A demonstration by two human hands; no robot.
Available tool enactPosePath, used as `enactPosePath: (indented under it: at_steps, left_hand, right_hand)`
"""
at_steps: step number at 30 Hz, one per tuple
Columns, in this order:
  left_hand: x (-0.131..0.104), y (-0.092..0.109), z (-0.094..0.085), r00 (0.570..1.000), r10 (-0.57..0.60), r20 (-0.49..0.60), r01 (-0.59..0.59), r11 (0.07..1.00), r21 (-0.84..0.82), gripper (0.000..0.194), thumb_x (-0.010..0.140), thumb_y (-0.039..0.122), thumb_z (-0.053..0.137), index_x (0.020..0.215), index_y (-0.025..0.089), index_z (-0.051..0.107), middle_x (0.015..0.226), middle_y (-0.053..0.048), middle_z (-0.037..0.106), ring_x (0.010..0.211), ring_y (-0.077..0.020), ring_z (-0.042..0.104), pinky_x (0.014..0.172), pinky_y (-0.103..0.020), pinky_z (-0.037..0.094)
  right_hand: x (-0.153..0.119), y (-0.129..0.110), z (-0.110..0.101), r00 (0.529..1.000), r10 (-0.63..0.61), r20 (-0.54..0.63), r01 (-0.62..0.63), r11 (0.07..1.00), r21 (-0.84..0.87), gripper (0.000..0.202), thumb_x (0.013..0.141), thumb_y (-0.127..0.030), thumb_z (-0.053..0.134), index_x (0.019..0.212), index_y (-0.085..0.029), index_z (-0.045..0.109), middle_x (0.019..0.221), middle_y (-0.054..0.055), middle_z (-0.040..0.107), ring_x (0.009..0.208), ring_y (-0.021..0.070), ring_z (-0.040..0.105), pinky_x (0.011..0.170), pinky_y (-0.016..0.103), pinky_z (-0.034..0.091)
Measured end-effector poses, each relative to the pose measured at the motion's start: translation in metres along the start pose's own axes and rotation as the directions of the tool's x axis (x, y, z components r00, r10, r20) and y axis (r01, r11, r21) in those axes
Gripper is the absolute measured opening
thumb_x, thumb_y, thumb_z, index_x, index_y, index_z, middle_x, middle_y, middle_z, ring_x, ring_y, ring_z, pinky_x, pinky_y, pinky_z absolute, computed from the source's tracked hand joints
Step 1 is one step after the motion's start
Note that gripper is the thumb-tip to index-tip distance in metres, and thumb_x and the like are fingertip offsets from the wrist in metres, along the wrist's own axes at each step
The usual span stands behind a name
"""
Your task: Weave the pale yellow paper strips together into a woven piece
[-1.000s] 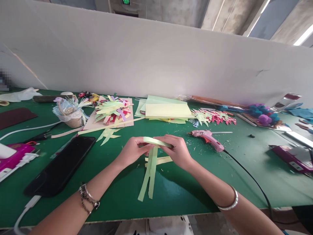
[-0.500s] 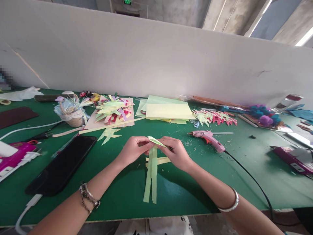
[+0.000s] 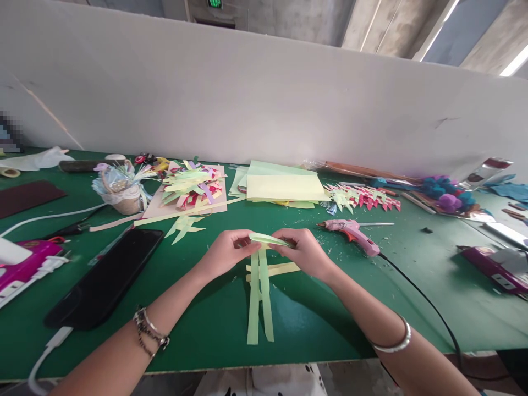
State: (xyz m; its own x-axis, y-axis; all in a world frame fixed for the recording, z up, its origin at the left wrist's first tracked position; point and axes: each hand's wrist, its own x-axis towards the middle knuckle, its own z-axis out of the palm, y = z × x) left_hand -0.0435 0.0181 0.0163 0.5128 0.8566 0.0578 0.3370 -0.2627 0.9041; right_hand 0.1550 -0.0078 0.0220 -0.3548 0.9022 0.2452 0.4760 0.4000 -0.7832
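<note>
Pale green paper strips (image 3: 253, 308) are held between my two hands, just above the table. My left hand (image 3: 231, 247) pinches their left side near the top, thumb against fingers. On the other side, my right hand (image 3: 303, 250) grips the end of a folded green strip that runs across the top. Two strip ends hang down towards me, slightly apart. Behind and below them lie yellow paper strips (image 3: 284, 269) on the table. My fingertips partly hide where the green strips cross.
A pink glue gun (image 3: 350, 231) lies to the right, its cord trailing forward. At left rests a black phone (image 3: 107, 275) on a cable. Behind are a heap of cut paper strips (image 3: 192, 187), stacked paper sheets (image 3: 284, 188) and a small decorated basket (image 3: 124, 192). Power strips flank both sides.
My right hand has moved slightly right, drawing the folded green strip flatter across the top. The hanging ends have swung right and spread apart.
</note>
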Motion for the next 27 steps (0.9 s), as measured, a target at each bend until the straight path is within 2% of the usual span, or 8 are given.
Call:
enactPosePath:
  at_steps: [5,10,15,20,24,27]
  left_hand:
    - [-0.0016,0.0017,0.0035,0.996,0.08,0.032,-0.085,0.974,0.208,0.034,0.082,0.047,0.049,0.088,0.019,0.066,0.072,-0.002,0.061,0.058,-0.0135,0.048,0.052,-0.022,0.036]
    - [-0.0047,0.006,0.0071,0.993,0.061,0.105,-0.094,0.93,0.355,0.031,0.084,0.043,0.046,0.08,0.019,0.063,0.056,0.003,0.047,0.046,-0.0104,0.037,0.045,-0.021,0.027]
    - [-0.0048,0.0057,0.0069,0.992,0.029,0.121,-0.072,0.929,0.363,0.032,0.085,0.042,0.045,0.079,0.017,0.063,0.053,0.003,0.044,0.044,-0.009,0.033,0.043,-0.021,0.023]
    - [-0.0035,0.0022,0.0052,0.994,0.06,0.088,-0.086,0.938,0.337,0.032,0.084,0.042,0.047,0.073,0.016,0.063,0.053,0.004,0.042,0.045,-0.0086,0.033,0.043,-0.021,0.023]
    - [-0.0026,0.0038,0.0054,0.992,0.098,0.077,-0.114,0.964,0.239,0.032,0.083,0.044,0.048,0.083,0.018,0.066,0.064,0.001,0.052,0.053,-0.0104,0.041,0.047,-0.021,0.03]
    - [-0.0018,0.0064,0.0063,0.994,0.086,0.066,-0.098,0.973,0.21,0.032,0.081,0.045,0.05,0.079,0.018,0.065,0.066,0.0,0.055,0.056,-0.0113,0.044,0.05,-0.021,0.033]
  right_hand:
    - [0.0004,-0.0003,0.0015,0.999,-0.024,0.032,0.026,0.997,-0.068,0.016,0.082,-0.022,0.05,0.079,-0.017,0.065,0.061,-0.001,0.055,0.05,0.0082,0.035,0.048,0.021,0.026]
    - [0.0005,0.0002,0.0036,0.998,-0.046,0.052,0.052,0.991,-0.122,0.015,0.081,-0.017,0.05,0.078,-0.016,0.065,0.065,0.0,0.059,0.052,0.0082,0.038,0.049,0.02,0.027]
    - [0.0005,-0.0001,0.0008,0.998,-0.035,0.053,0.042,0.99,-0.132,0.016,0.081,-0.017,0.049,0.078,-0.015,0.064,0.065,0.0,0.058,0.052,0.0081,0.037,0.049,0.02,0.027]
    - [0.0011,0.0002,-0.0036,0.998,-0.017,0.055,0.023,0.994,-0.109,0.014,0.081,-0.022,0.052,0.079,-0.015,0.064,0.062,-0.001,0.055,0.051,0.0074,0.033,0.048,0.02,0.025]
    - [0.0011,0.0008,-0.0044,0.997,-0.021,0.071,0.027,0.996,-0.089,0.013,0.08,-0.02,0.052,0.079,-0.015,0.064,0.064,-0.002,0.055,0.051,0.0071,0.033,0.048,0.02,0.025]
    - [0.0005,0.0011,-0.0035,0.996,-0.025,0.084,0.032,0.995,-0.095,0.012,0.079,-0.016,0.052,0.078,-0.015,0.064,0.062,-0.002,0.054,0.051,0.0069,0.033,0.049,0.02,0.025]
